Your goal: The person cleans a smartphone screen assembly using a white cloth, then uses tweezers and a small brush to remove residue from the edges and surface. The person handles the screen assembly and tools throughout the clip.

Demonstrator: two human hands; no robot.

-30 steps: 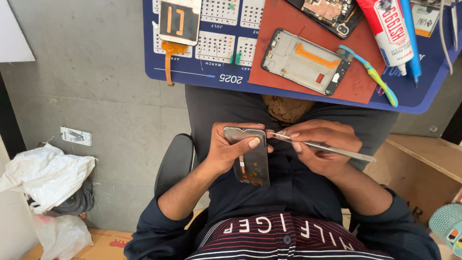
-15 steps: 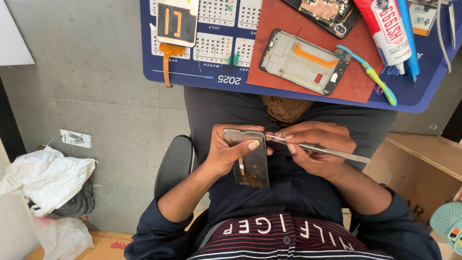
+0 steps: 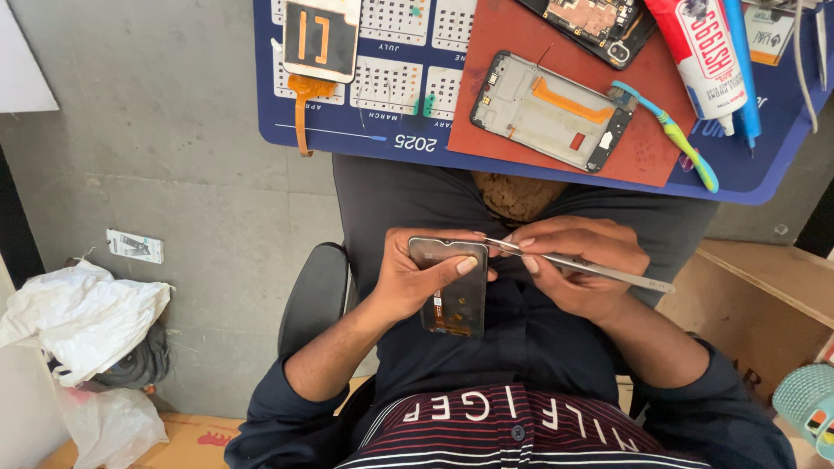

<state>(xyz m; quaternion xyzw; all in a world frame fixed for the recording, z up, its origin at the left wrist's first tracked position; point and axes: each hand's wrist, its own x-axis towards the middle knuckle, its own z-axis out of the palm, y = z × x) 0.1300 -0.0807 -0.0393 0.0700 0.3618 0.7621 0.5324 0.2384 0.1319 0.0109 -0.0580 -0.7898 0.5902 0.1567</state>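
Left hand grips phone screen panel by its edges over the lap, at 6 o'clock from the red mat. Panel judged thin, light, fragile. Right hand pinches metal tweezers, tip at the panel's upper right edge.

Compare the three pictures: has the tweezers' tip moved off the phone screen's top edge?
No. The tweezers, in the right hand, meet the top corner of the screen held by the left hand, just as before, equally far below the blue mat.
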